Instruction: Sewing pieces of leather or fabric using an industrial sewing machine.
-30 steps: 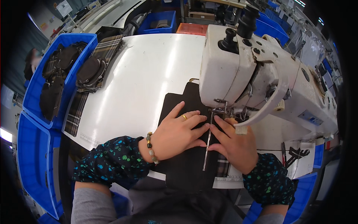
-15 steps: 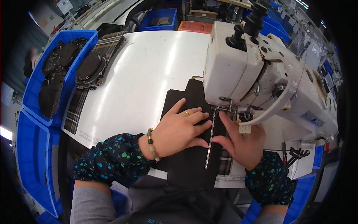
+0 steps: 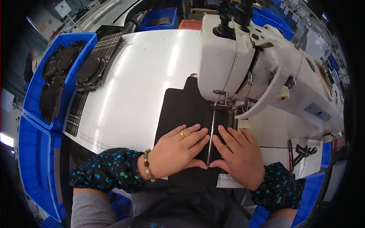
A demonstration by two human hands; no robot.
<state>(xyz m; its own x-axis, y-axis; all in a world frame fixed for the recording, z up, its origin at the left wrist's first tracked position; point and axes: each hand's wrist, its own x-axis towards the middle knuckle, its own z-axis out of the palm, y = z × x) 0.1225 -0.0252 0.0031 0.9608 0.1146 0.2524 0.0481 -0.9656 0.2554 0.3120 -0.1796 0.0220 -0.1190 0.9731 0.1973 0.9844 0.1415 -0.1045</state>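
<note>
A white industrial sewing machine stands over a dark cut fabric piece. A silver-toothed zipper runs down the fabric from the presser foot. My left hand, with a gold ring and bead bracelet, lies open on the fabric left of the zipper. My right hand lies open to the right, its fingers flat. The two thumbs nearly meet at the zipper's lower part, pressed to the cloth; whether they grip it I cannot tell.
Blue bins at left hold dark pieces. Plaid fabric with dark parts lies beside them on the white table. Black-handled tools lie at right. A blue bin and an orange one stand behind. A person is at far left.
Both hands have moved down toward me, away from the presser foot, and more of the zipper's upper part shows. The fabric piece sits slightly further left.
</note>
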